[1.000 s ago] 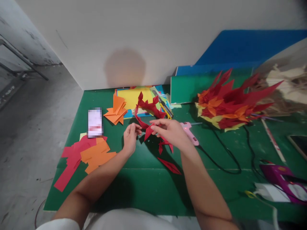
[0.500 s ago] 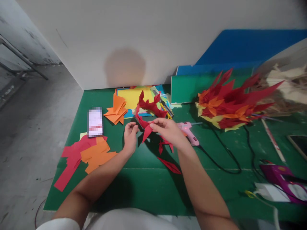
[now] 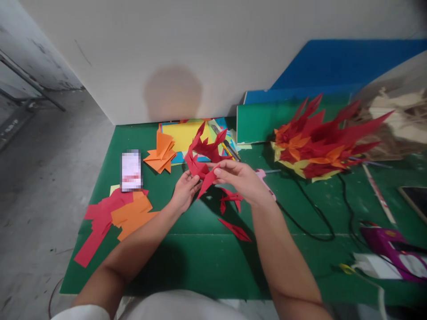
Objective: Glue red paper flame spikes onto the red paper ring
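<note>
A ring of pointed red folded paper (image 3: 213, 147) is held up over the table between my two hands. My left hand (image 3: 185, 190) has its thumb and fingers closed on the ring's near left side. From the right, my right hand (image 3: 240, 178) pinches a red folded piece at the ring's near edge; whether that piece is joined to the ring cannot be made out. Below the hands lie a small red folded cluster (image 3: 231, 199) and a slim red folded piece (image 3: 236, 229). A pink glue gun (image 3: 263, 175) is partly hidden behind my right hand.
Red paper strips (image 3: 95, 240) and orange strips (image 3: 133, 213) lie left, near a phone (image 3: 131, 171). Folded orange pieces (image 3: 162, 155) and yellow sheets (image 3: 178, 135) are behind. A flame-like paper model (image 3: 320, 142), black cord (image 3: 313, 233) and purple box (image 3: 383, 244) occupy the right.
My left hand has moved right and closed on the ring, where before it was apart with curled fingers. The ring has tilted, and my right hand has shifted slightly right.
</note>
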`<action>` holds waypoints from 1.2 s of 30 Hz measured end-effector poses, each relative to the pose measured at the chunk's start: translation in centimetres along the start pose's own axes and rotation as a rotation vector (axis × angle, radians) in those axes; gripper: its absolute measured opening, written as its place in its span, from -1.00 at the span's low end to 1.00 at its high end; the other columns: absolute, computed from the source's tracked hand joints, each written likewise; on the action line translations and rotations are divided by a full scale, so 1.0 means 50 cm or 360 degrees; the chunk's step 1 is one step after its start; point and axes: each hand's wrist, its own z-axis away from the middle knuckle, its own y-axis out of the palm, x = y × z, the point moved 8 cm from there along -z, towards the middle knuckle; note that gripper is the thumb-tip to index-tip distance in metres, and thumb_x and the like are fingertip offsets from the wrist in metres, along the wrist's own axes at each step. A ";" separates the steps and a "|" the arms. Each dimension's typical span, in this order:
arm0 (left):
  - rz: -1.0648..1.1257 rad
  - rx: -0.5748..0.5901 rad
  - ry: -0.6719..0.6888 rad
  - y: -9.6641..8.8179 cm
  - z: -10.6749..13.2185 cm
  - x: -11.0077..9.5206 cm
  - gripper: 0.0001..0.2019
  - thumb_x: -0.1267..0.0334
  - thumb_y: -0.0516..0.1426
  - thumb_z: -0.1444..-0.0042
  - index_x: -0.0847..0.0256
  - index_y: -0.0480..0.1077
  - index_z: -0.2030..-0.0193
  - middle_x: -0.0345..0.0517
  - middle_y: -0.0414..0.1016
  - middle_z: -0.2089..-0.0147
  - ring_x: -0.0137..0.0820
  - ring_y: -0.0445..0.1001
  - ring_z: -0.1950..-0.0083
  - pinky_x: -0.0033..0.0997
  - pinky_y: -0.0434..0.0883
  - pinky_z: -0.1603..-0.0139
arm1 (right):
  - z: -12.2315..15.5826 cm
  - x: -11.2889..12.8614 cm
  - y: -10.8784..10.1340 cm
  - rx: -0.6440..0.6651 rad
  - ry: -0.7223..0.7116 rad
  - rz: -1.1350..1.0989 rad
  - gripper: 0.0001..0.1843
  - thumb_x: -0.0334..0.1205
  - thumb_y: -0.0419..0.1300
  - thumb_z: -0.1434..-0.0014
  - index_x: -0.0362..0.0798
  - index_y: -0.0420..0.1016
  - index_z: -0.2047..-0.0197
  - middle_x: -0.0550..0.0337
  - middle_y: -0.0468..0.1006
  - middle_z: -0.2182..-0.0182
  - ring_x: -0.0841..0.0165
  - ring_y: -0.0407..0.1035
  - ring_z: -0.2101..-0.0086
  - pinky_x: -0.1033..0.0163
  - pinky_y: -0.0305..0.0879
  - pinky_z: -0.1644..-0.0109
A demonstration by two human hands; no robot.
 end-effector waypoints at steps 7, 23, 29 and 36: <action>0.0007 0.0007 0.0004 0.002 0.003 -0.005 -0.60 0.17 0.39 0.19 0.21 0.38 0.23 -0.18 0.53 0.19 -0.49 0.50 0.25 -0.46 0.40 0.16 | 0.030 0.052 -0.093 -0.0593 -0.0348 0.0048 -0.77 -0.04 0.33 0.00 0.00 0.48 0.36 0.24 0.57 0.49 0.43 0.44 0.53 0.30 0.44 0.46; 0.0019 0.0006 -0.0004 0.004 0.002 0.004 -0.50 0.08 0.42 0.29 0.20 0.38 0.22 -0.19 0.53 0.20 -0.47 0.49 0.25 -0.42 0.39 0.16 | 0.030 0.054 -0.045 -0.0847 -0.0583 0.0428 -0.84 -0.11 0.25 -0.07 -0.02 0.47 0.36 0.22 0.56 0.48 0.35 0.49 0.48 0.20 0.50 0.33; -0.0004 0.0001 -0.0012 0.003 0.001 0.006 -0.50 0.07 0.40 0.26 0.19 0.39 0.18 -0.14 0.55 0.17 -0.42 0.51 0.23 -0.37 0.39 0.15 | 0.026 0.042 -0.027 -0.0784 -0.0588 0.0484 -0.77 -0.05 0.24 -0.10 -0.04 0.51 0.29 0.20 0.58 0.46 0.35 0.50 0.46 0.21 0.49 0.30; 0.0031 0.0004 -0.0006 0.003 0.001 0.007 -0.48 0.10 0.43 0.31 0.21 0.43 0.18 -0.14 0.57 0.21 -0.42 0.51 0.24 -0.37 0.40 0.13 | 0.021 0.033 -0.021 -0.0755 -0.0580 0.0437 -0.79 -0.07 0.24 -0.10 -0.02 0.53 0.27 0.20 0.59 0.44 0.35 0.49 0.45 0.21 0.48 0.29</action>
